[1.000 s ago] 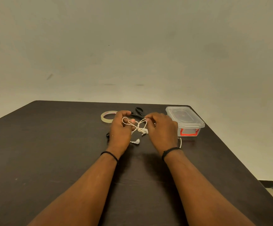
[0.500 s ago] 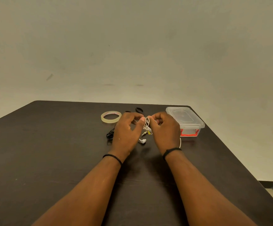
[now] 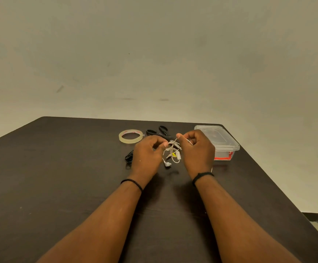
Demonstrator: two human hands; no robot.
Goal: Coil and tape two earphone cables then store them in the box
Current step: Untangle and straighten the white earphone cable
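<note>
A white earphone cable (image 3: 172, 151) hangs in loose loops between my two hands above the dark table (image 3: 59, 177). My left hand (image 3: 147, 155) pinches its left side and my right hand (image 3: 197, 149) pinches its upper right part; an earbud dangles below. A black earphone cable (image 3: 128, 157) lies bunched on the table, partly hidden behind my left hand. The clear plastic box (image 3: 219, 141) with red latches stands lidded at the right. A roll of clear tape (image 3: 130, 136) lies flat behind my left hand.
Black-handled scissors (image 3: 158, 130) lie between the tape roll and the box, partly hidden by my hands. The table's far edge runs just behind them and its right edge falls away beside the box. A pale wall rises behind.
My hands have drawn slightly apart and my right hand has risen. The white cable, stretched as wide loops a second ago, now hangs as a smaller bunch between my fingers.
</note>
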